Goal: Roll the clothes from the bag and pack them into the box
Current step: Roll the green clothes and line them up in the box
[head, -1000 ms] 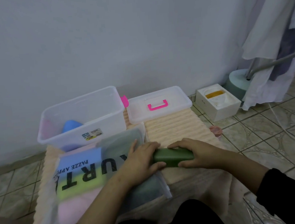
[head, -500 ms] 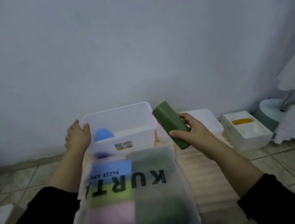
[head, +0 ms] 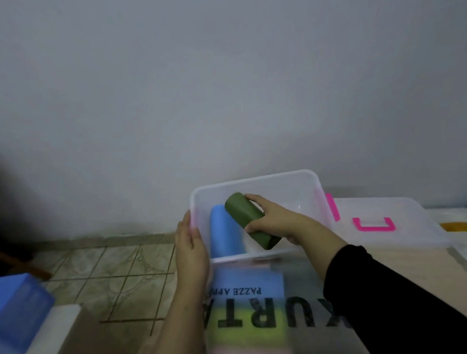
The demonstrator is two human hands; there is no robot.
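Bag (head: 254,315) motion-blurred, cut off at bottom edge; blue block (head: 11,314) blurred, clipped at left edge.

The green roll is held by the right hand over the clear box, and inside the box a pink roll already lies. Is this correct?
Not quite. In the head view the roll already in the clear box is blue, not pink. The right hand does hold the green roll over the box.

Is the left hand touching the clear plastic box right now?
Touching. The head view shows the left hand laid flat against the left wall of the clear plastic box, its fingertips overlapping the rim corner.
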